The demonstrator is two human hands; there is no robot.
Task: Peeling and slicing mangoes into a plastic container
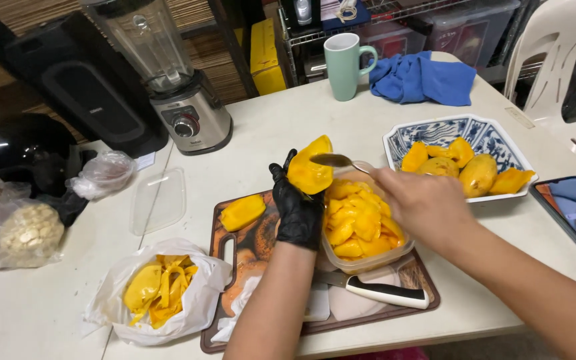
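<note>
Bag of peels [158, 288] on desk [268, 127] far left. Gloved left hand [298, 207], fingers wrapped around mango half [309, 168], above cutting board [225, 250]. Bare right hand [425, 203], fingers closed on spoon [333, 160] touching mango, over container of pieces [361, 230].

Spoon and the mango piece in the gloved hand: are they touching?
Touching. The head view shows the spoon bowl lying against the flesh of the mango piece held up by the left hand, no gap visible.

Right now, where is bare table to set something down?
Bare table lies between the blender, mug and cutting board, and left of the peel bag. The board is crowded with container and knife.
</note>
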